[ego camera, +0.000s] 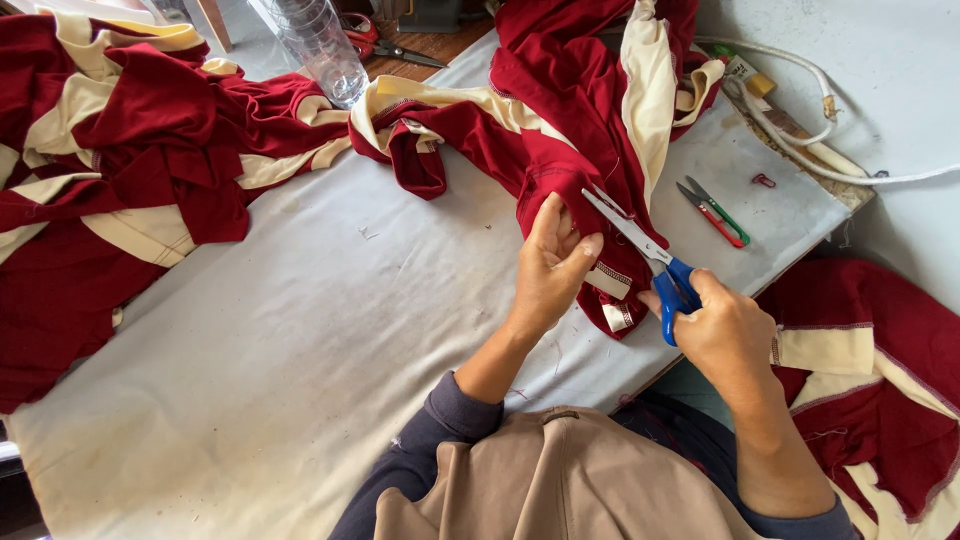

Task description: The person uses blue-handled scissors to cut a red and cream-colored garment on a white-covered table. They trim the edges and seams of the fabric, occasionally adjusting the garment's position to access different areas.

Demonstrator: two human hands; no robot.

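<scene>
A dark red and cream garment (pixel 560 120) lies across the white table (pixel 300 330), its lower edge hanging toward me. My left hand (pixel 552 268) pinches that lower edge near a small cream label (pixel 608 282). My right hand (pixel 722 332) grips blue-handled scissors (pixel 650 262), fingers through the loops. The silver blades point up and left and rest against the red fabric just right of my left thumb.
A heap of red and cream garments (pixel 110 170) fills the table's left side. A clear plastic bottle (pixel 322 45) stands at the back. Small red and green snips (pixel 716 212) and a white cable (pixel 800 150) lie at the right. More red fabric (pixel 880 390) sits below the table's right edge.
</scene>
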